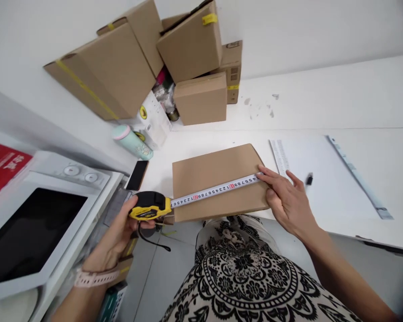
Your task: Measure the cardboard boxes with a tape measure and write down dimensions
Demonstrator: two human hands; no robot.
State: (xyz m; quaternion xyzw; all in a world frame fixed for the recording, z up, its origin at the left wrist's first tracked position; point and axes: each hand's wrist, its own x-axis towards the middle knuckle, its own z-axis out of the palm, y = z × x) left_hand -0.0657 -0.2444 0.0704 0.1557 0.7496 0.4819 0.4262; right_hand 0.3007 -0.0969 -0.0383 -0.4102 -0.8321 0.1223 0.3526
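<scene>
**Tape stretched over box by two hands**

With the box taken as the centre of the clock, the tape is held at 8 o'clock, just off the box's side. Its yellow and black case is gripped by the left hand, thumb on top and fingers curled beneath. A black strap is left dangling below the case, and a pink band is worn on the left wrist.

The blade is drawn out over the box's top face towards 3 o'clock. There its end is covered by the fingertips of the right hand, whose thumb is placed lower, at the box's edge; whether the blade is pinched or only pressed down cannot be told.

The box is laid flat at the near edge of the white table. Paper is spread at 3 o'clock, with a small black adapter placed on it. At 9 o'clock a phone is set down, with a mint bottle lying at 10. Brown cartons are piled between 10 and 12 o'clock. A microwave is seen towards 8 o'clock, and a patterned garment at 6.
</scene>
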